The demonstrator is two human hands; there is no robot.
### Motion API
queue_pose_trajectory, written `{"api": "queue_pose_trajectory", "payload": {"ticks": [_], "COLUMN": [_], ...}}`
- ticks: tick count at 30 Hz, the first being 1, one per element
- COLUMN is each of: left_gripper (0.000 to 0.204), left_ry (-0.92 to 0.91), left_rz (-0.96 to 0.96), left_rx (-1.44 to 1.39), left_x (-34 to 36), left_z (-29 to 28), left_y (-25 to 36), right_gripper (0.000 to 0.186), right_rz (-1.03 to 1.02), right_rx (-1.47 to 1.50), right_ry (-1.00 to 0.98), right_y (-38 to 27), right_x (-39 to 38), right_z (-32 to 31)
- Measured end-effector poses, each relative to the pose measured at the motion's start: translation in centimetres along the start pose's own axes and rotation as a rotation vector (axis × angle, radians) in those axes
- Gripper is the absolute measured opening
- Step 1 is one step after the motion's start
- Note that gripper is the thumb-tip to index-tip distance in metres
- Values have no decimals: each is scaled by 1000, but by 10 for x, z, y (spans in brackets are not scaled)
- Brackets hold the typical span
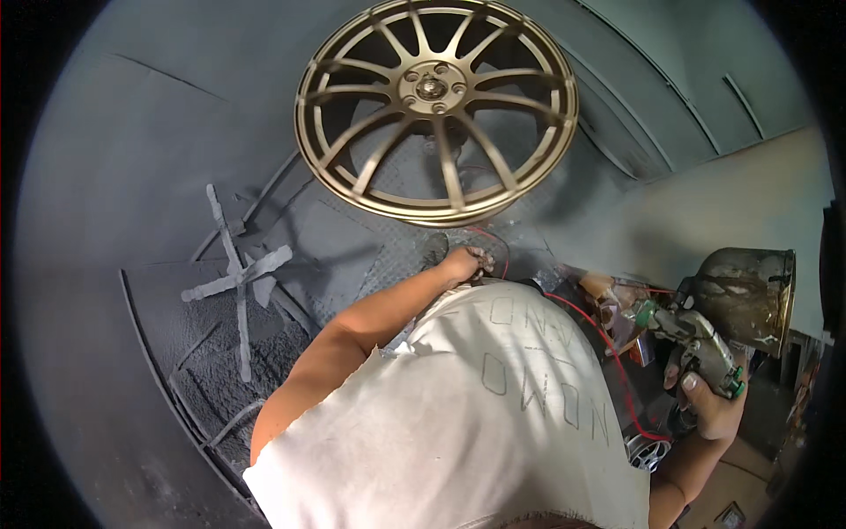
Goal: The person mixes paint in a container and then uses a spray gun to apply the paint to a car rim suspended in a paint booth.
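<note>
In my right hand (712, 407) is a spray gun (705, 344), its grip wrapped by my fingers, held out at the right. A large, stained metal paint cup (738, 295) sits on the gun. My left hand (465, 264) is close to the front of my shirt with its fingers curled in; whether something is between them is hidden. Beyond it, a bronze multi-spoke car wheel rim (429, 132) stands raised at the top middle, its face toward me. Neither hand touches the rim.
A paint-crusted cross-shaped stand (238, 275) is on the left, beside a dark, rough heap (238, 379). A red hose (621, 370) runs down by my right side. Near it are assorted clutter (608, 304) and another silver wheel (648, 452). Grey walls curve around.
</note>
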State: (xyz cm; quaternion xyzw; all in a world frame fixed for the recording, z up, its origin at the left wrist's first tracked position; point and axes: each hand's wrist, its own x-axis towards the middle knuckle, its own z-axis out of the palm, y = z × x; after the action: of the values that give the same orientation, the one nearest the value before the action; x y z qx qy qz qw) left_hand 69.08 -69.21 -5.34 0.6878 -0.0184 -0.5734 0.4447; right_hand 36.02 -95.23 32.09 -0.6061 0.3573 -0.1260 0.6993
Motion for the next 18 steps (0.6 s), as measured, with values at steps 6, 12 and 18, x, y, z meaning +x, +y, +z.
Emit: {"api": "queue_pose_trajectory", "payload": {"ticks": [6,12,18], "left_gripper": [24,28,23], "left_ry": [395,405,374], "left_rz": [71,154,29], "left_rx": [-848,-999,-751], "left_x": [-11,-24,-49], "left_z": [-16,2,10], "left_y": [13,20,24], "right_gripper": [60,50,39], "right_rz": [19,-2,-95], "right_rx": [61,75,-32], "right_ry": [-73,-221,-391], "right_y": [-20,-41,-53], "right_x": [8,22,36], "right_z": [27,39,57]}}
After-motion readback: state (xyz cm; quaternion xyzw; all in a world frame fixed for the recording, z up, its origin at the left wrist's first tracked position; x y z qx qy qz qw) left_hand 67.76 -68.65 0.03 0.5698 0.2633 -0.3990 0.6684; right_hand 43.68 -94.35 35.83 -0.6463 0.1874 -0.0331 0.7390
